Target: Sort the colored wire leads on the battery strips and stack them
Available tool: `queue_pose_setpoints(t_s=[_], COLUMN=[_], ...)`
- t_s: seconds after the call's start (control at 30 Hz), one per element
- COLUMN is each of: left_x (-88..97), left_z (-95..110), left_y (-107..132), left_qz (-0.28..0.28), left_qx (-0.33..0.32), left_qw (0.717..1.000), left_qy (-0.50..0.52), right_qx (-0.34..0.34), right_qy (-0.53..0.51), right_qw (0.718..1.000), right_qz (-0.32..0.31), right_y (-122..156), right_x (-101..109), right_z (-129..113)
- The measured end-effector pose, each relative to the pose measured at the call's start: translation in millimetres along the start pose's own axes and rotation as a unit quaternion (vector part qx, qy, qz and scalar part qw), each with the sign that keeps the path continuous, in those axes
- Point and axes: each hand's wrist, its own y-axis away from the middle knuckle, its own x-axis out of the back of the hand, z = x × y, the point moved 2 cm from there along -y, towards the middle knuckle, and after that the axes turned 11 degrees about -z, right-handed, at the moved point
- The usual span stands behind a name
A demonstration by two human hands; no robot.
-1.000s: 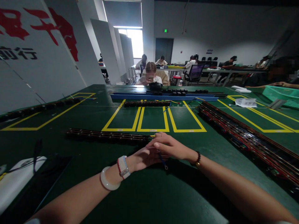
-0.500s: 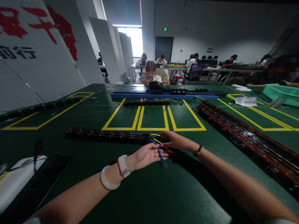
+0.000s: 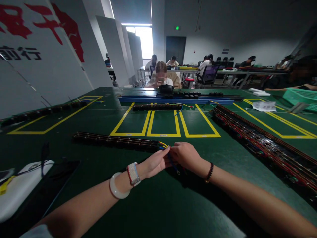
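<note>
A long dark strip with rows of small parts (image 3: 111, 141) lies across the green table in front of me. Thin yellow and blue wires (image 3: 165, 145) stick out of its right end. My left hand (image 3: 155, 162) and my right hand (image 3: 185, 155) meet at those wires. Both have their fingers closed on them. A blue wire (image 3: 174, 165) hangs down between the two hands, ending just above the table. My left wrist wears a white bangle and a watch; my right wrist wears a dark bead bracelet.
Yellow tape boxes (image 3: 163, 124) mark the green table (image 3: 158, 205). More long dark strips lie at the right (image 3: 260, 142), far middle (image 3: 157, 107) and left (image 3: 44, 112). A white device (image 3: 22, 185) sits near left. A green basket (image 3: 300, 96) stands far right. People sit at tables behind.
My right hand first lay over my left, then lifted off to show the wires. Now both hands have closed together on the wires at the strip's end.
</note>
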Motion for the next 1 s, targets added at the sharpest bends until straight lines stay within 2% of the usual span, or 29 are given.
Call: queue_pose_setpoints(t_s=[0.13, 0.37, 0.6, 0.73, 0.87, 1.0], left_x=[1.8, -1.7, 1.9, 3.7, 2.2, -1.6], left_z=[-3, -1, -4, -5, -2, 2], left_y=[-2, 0, -3, -5, -4, 1], left_qz=[0.036, 0.058, 0.065, 0.058, 0.031, 0.018], left_qx=[-0.005, 0.004, -0.002, 0.008, 0.014, 0.048], left_qw=[0.999, 0.998, 0.998, 0.998, 0.999, 0.999], left_qy=[0.009, 0.002, 0.003, 0.017, 0.04, -0.006], right_qx=[0.034, 0.022, 0.034, 0.032, 0.018, -0.03], right_qy=[0.086, 0.09, 0.18, 0.176, 0.1, 0.035], right_qw=[0.996, 0.995, 0.983, 0.984, 0.995, 0.996], right_qz=[0.003, 0.027, 0.03, 0.028, -0.007, -0.077], right_y=[4, 12, 15, 19, 25, 29], right_x=[-7, -11, -25, -6, 22, 25], right_z=[-16, -29, -39, -38, -34, -32])
